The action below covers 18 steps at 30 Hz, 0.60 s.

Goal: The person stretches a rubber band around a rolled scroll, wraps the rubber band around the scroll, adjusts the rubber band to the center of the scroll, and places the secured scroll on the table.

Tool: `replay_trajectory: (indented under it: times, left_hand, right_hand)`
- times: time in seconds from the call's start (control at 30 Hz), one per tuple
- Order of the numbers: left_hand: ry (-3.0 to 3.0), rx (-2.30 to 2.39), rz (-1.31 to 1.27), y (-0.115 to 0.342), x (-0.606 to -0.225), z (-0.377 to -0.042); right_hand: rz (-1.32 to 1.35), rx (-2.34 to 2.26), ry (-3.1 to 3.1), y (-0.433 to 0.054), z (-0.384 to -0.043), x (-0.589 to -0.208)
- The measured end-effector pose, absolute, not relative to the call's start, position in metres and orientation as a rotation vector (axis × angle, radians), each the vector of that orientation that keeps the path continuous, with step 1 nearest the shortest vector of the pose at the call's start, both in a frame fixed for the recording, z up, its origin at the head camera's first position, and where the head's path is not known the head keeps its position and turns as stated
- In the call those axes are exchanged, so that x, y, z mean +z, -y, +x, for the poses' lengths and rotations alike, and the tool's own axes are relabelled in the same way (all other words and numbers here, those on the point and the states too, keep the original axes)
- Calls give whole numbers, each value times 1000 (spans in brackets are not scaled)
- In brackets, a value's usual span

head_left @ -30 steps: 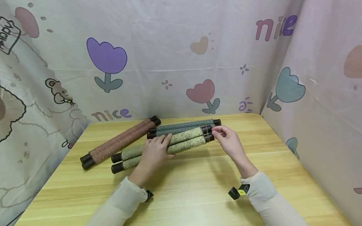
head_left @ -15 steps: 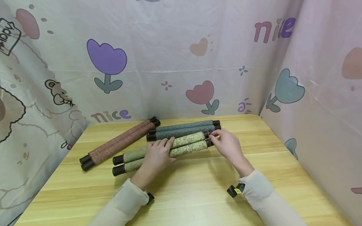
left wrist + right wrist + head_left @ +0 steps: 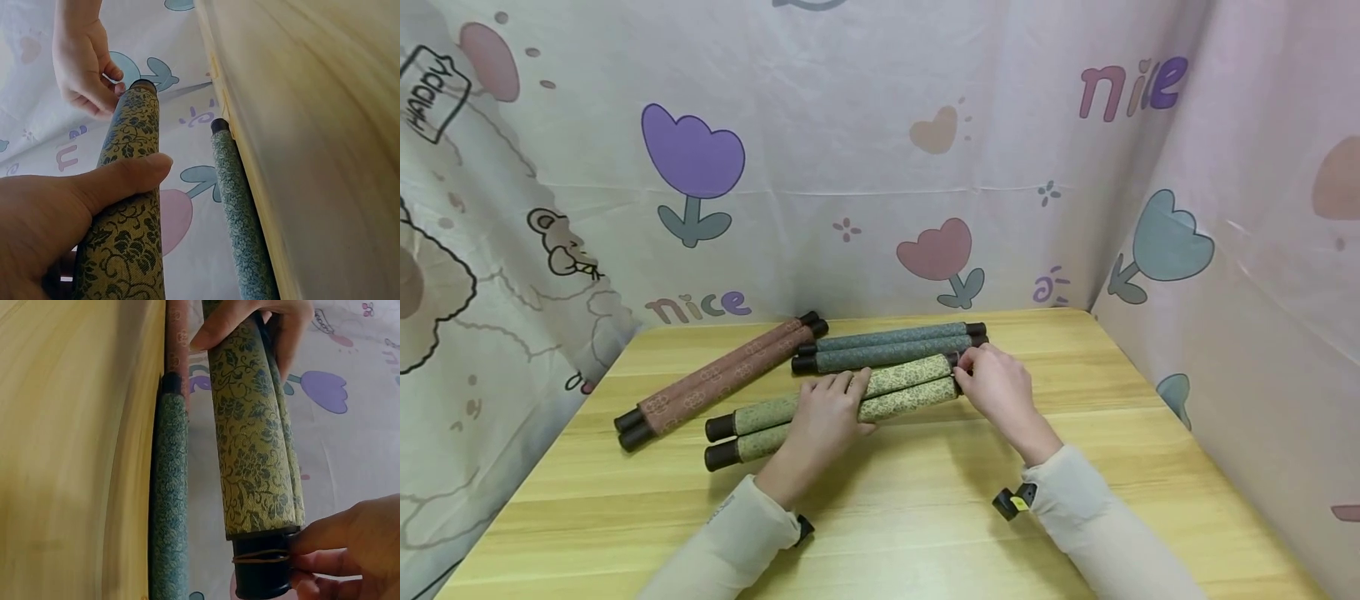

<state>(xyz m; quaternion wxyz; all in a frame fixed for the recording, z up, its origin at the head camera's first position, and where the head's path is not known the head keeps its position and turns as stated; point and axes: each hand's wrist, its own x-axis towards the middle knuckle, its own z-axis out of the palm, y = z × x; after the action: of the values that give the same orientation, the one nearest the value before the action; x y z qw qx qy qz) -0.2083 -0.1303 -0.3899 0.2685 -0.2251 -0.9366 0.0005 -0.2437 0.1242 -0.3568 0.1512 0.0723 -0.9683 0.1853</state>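
A yellow-green patterned scroll [image 3: 917,379], rolled into two parallel rolls with dark end knobs, is held above the table, its right end raised. My left hand [image 3: 827,408] grips it around the middle; the thumb lies across the fabric in the left wrist view. A thin rubber band [image 3: 257,554] circles the dark knobs [image 3: 262,584] at the right end. There my right hand [image 3: 1000,387] pinches the band at the side of the knobs. Its fingers hide part of the knobs in the head view.
Behind the held scroll lies a blue-green scroll [image 3: 887,343], also in two rolls. A reddish-brown scroll [image 3: 722,379] lies slanted at the left. All are on a wooden table [image 3: 910,517] with a printed curtain [image 3: 820,150] around it.
The right hand has moved left and slightly down, from the tip of the knobs to close over them with the band. The yellow-green scroll's right end has sunk a little.
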Motion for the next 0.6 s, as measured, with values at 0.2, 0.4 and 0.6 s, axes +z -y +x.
replay_trajectory:
  times: [0.2, 0.4, 0.6]
  left_hand:
    - [2470, -5, -643, 129, -392, -210]
    - [2399, 14, -733, 123, -395, -207]
    - [2360, 0, -780, 119, -395, -205]
  right_hand:
    - [245, 721, 2757, -122, -245, -355]
    - [291, 640, 2797, -119, -248, -345]
    - [446, 437, 2760, -106, -244, -342]
